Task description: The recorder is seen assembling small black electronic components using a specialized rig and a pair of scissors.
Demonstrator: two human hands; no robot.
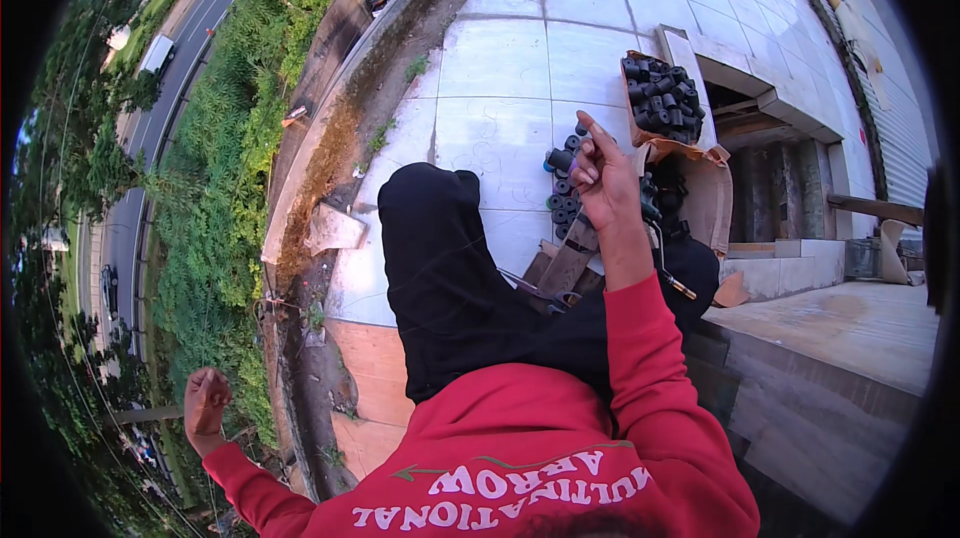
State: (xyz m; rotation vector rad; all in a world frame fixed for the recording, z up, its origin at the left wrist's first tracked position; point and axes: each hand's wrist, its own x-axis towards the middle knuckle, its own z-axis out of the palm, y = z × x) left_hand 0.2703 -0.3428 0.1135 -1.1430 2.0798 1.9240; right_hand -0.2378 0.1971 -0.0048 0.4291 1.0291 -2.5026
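My right hand [606,184] is raised above the tiles, index finger stretched out and the other fingers bent. A black cylindrical piece [561,160] shows beside its fingertips; whether they touch, I cannot tell. Below lies a group of similar black pieces [563,205] on the floor. Out to the left, away from any object, my left hand [207,402] has its fingers curled in, and nothing shows in it. By my right forearm is a thin bent metal tube with a brass-coloured tip [682,287], like a torch nozzle. Scissors [566,299] lie near a wooden block [568,263].
A cardboard box [633,103] full of black pieces stands ahead on the right, with another open carton [712,200] nearer. Beyond them is a framed opening in the floor [765,153]. A low wall [345,128] edges the left side, above greenery and a road [130,208].
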